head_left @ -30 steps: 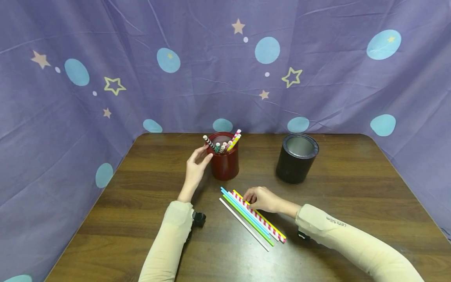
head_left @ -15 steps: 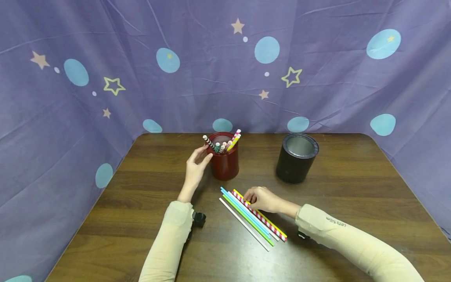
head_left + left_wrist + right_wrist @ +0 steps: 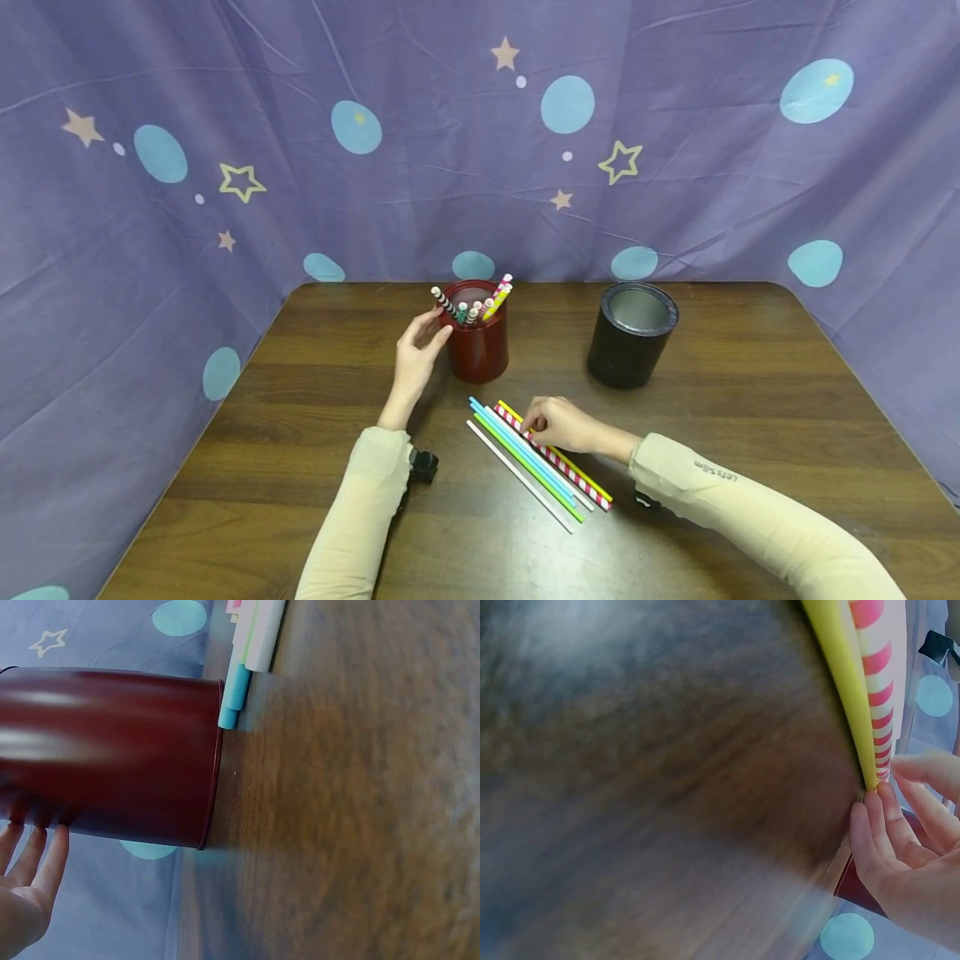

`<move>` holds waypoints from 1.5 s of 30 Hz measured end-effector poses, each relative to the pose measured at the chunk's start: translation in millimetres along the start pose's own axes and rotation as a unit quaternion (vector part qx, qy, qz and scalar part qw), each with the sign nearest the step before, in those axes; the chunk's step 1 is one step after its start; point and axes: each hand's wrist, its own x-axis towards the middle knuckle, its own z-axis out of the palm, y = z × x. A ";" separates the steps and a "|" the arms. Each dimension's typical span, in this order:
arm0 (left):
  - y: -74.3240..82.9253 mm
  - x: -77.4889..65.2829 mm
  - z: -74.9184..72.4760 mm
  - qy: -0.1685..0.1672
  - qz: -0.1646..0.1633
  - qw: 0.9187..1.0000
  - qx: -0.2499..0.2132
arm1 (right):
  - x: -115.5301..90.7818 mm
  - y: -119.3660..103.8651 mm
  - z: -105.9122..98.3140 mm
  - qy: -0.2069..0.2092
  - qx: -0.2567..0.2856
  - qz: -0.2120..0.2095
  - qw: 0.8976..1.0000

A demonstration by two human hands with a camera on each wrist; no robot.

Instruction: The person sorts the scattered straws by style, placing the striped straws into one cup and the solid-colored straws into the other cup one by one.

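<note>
In the head view my left hand (image 3: 414, 358) rests against the left side of a dark red can (image 3: 480, 354), fingers on its wall and thumb at the rim. Paper straws (image 3: 472, 315) in stripes and colours stand in that can. My right hand (image 3: 566, 425) pinches a red-and-white striped straw (image 3: 577, 480) on the table. A yellow straw (image 3: 847, 690) lies right along it, at my fingertips in the right wrist view. Left of these lie blue straws (image 3: 525, 453), a green straw (image 3: 528, 470) and white ones, one white straw (image 3: 520, 477) set apart.
A black can (image 3: 626, 358) stands upright at the back right, with no straws showing in its mouth. The brown wooden table (image 3: 750, 400) ends at a purple patterned curtain (image 3: 450, 167) behind.
The striped and yellow straws have shifted slightly right and away from the white and blue ones, under my right fingers. My left hand stays at the red can.
</note>
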 end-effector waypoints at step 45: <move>1.4 0.3 0.8 0.005 0.000 1.000 0.012 | -1.1 -1.1 4.8 0.032 -0.086 0.003 0.996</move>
